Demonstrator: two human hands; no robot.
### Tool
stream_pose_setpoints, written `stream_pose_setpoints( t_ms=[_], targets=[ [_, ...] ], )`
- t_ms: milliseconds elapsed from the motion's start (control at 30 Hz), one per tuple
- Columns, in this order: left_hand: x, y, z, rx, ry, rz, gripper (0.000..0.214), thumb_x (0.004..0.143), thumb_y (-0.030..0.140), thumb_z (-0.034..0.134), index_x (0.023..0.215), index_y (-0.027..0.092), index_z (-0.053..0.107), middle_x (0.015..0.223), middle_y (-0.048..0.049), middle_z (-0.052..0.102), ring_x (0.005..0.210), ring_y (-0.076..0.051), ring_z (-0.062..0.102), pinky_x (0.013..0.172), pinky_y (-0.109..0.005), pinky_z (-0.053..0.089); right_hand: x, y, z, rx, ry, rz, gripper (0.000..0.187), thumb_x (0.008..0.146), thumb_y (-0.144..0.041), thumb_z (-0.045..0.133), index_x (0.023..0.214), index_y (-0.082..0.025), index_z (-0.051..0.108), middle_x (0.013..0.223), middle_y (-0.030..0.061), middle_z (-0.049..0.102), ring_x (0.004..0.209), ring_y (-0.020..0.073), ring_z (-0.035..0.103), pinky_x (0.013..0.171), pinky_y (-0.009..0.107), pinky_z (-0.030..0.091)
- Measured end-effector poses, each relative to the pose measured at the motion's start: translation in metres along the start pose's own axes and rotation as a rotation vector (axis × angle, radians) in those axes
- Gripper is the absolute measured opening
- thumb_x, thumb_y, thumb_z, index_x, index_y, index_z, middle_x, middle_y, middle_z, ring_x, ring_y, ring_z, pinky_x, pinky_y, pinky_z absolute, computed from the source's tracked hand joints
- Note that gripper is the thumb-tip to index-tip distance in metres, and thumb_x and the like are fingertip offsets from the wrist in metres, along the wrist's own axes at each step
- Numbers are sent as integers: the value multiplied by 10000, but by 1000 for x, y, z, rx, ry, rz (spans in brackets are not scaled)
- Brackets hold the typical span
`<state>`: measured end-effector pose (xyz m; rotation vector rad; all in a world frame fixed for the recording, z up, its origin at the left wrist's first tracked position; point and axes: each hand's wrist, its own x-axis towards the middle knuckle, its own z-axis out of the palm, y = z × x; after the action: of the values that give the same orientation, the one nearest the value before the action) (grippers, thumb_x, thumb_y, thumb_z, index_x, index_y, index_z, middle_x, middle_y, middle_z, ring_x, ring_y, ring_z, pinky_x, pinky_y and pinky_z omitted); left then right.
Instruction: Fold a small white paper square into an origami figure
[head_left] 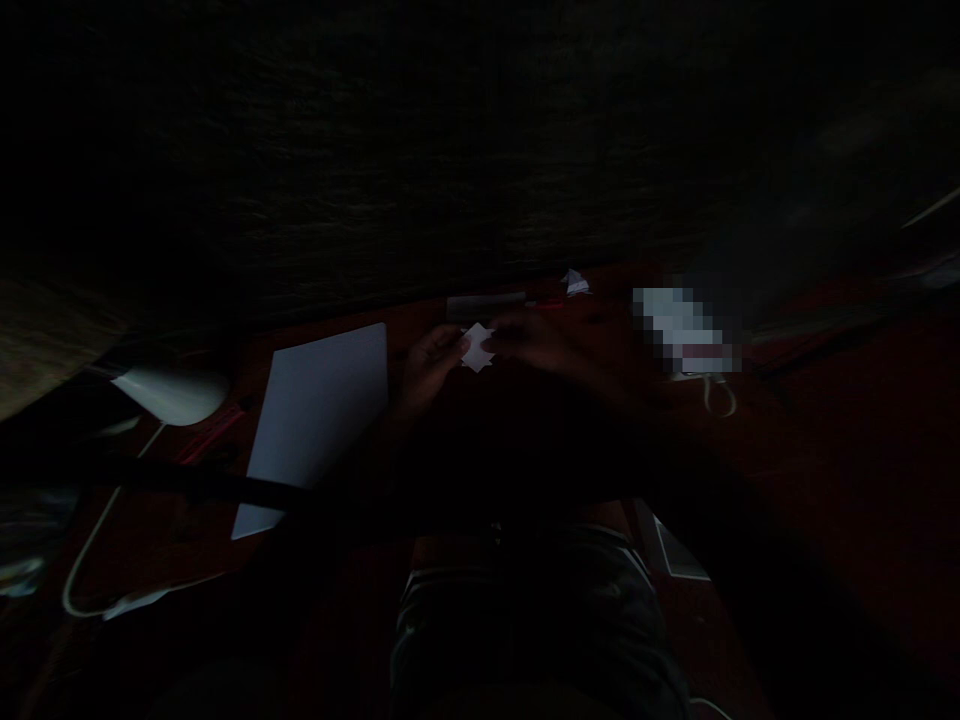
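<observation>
A small folded piece of white paper [478, 346], with a diamond shape facing up and points sticking out at its sides, is held up between both hands. My left hand [431, 368] pinches its left side, the thumb lying on the paper. On the opposite side, my right hand [531, 342] is closed on its right edge. Deep shadow hides most of the fingers and both forearms. Just left of my left hand lies a large pale sheet of paper [322, 410], flat on the dark reddish surface.
Beyond the hands lie a grey strip [486, 304], a red pen-like thing [547, 303] and a small folded paper piece [576, 283]. A white cone-shaped lamp head [174, 393] with a cord [79, 570] is at left. A blurred-out pale object [682, 328] sits at right.
</observation>
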<state>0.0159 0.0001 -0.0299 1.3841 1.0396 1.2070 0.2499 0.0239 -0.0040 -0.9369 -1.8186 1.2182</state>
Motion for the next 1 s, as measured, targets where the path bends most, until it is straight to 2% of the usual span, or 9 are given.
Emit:
stream_pose_setpoints(
  t_ms=[200,400,533,600,667,767,833,933,1000],
  targets=[
    [-1,0,-1,101,-47,-4,383,823,544,933,951,217,778,1015,-56,852,965,-243,795,901,-392,648,1,0,5,48,-7,19,359,913,-557,836,916,-212,736,861,23,730,796,182,664,713,305,540],
    [1,-1,0,65,-30,4,438,808,433,974,1146,229,783,984,-31,843,910,-225,804,839,-355,647,2,5,0,9,5,-18,288,927,-490,820,889,-222,723,863,16,726,827,193,669,755,321,549],
    [0,-3,0,74,-29,-18,434,817,387,968,1167,229,765,958,-20,825,874,-218,795,806,-344,643,3,9,1,17,8,-1,181,925,-390,787,922,-215,741,911,29,759,851,199,694,779,334,570],
    [1,-6,0,121,-18,-4,387,871,372,922,1188,237,745,1010,-28,830,932,-227,803,855,-361,652,4,12,1,26,23,-7,172,896,-347,813,975,-218,731,967,39,781,880,207,720,796,341,595],
    [3,-9,0,198,38,54,316,929,338,862,1196,245,719,1092,-40,829,1035,-236,806,953,-391,657,5,16,1,40,67,-1,258,851,-297,862,1043,-229,703,1012,44,792,897,213,744,793,338,615],
    [3,-7,-1,348,121,175,239,966,265,800,1180,245,694,1206,-68,804,1167,-250,782,1079,-432,637,6,20,-2,32,121,69,325,858,-280,891,1099,-246,676,963,32,788,803,209,745,710,326,613],
    [1,0,-2,482,99,260,184,995,238,766,1171,244,714,1258,-80,790,1213,-263,766,1110,-453,628,7,19,-5,-47,131,95,239,895,-276,873,1056,-242,700,920,35,795,764,210,742,699,332,615],
    [-5,13,-3,667,-65,396,103,1056,212,703,1111,244,784,1272,-68,806,1254,-270,756,1154,-473,616,6,13,-6,-286,114,52,58,915,-180,808,925,-219,766,973,72,848,878,234,788,833,358,634],
    [-7,18,-2,689,-164,451,135,1082,204,692,1114,243,817,1276,-65,828,1237,-254,776,1147,-456,628,5,5,-4,-442,79,53,104,938,-133,751,922,-209,821,1047,87,881,960,244,811,913,364,622]
  ],
)
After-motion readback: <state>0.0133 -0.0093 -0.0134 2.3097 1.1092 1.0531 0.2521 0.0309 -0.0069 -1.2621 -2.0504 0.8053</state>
